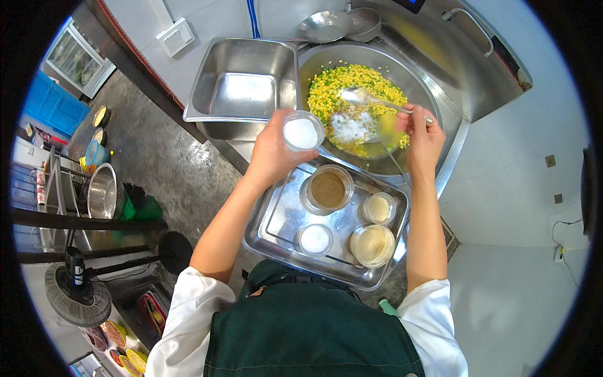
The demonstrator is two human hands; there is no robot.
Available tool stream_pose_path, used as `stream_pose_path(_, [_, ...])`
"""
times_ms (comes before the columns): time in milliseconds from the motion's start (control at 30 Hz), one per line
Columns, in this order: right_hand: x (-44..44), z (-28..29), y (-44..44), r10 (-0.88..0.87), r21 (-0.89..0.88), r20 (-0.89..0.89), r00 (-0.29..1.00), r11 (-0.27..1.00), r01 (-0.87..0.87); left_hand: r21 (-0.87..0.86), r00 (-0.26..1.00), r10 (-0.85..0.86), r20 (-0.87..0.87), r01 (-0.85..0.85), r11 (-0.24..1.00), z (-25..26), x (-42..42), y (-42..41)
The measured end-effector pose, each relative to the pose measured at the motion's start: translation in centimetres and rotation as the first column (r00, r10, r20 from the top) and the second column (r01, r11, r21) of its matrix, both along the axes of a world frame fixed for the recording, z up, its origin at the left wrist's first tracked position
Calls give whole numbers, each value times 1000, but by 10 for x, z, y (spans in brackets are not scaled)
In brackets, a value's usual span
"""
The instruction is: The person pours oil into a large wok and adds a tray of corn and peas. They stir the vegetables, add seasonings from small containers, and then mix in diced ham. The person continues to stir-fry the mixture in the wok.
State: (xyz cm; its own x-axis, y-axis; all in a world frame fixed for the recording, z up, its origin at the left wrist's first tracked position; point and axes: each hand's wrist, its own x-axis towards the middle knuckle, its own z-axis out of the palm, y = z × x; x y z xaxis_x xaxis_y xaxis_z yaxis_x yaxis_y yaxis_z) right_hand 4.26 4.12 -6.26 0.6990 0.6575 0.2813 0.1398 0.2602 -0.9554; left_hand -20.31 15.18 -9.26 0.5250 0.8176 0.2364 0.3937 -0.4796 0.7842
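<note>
My left hand (271, 153) grips a clear cup of white powder (301, 133) beside the rim of a large metal basin (426, 89). Inside the basin lies a mix of yellow kernels and green bits (358, 77), with a heap of white powder (351, 126) on top. My right hand (424, 139) holds a metal spoon (360, 96) by its handle above the mix. Below the basin, a metal tray (282, 214) carries a tub of brown powder (328, 189), a small cup of pale granules (378, 208), a cup of white powder (315, 239) and a tub of cream-coloured powder (372, 246).
A deep rectangular steel pan (245, 92) adjoins the basin on the left. Two metal pans (325, 27) rest behind it. A thin metal handle (398, 162) leans over the near rim. A faucet (476, 26) is at upper right; a fan (77, 294) stands at lower left.
</note>
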Motion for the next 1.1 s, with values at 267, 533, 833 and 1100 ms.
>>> stream_pose_path(267, [-51, -27, -10, 284, -187, -330, 900, 915, -357, 23, 989, -139, 46, 138, 990, -6, 11, -13])
stream_pose_path(533, [-10, -26, -20, 95, -83, -590, 802, 981, -177, 84, 1000, 7, -16, -5, 996, -25, -2, -21])
stream_pose_path(833, [8, -20, -42, -140, -105, -60, 988, 986, 133, -80, 998, 51, -22, -53, 995, -86, -36, -51])
stream_pose_path(1100, [-71, -31, -57, 395, -181, 154, 906, 913, -367, 218, 998, 63, -8, -60, 974, -66, -23, -54])
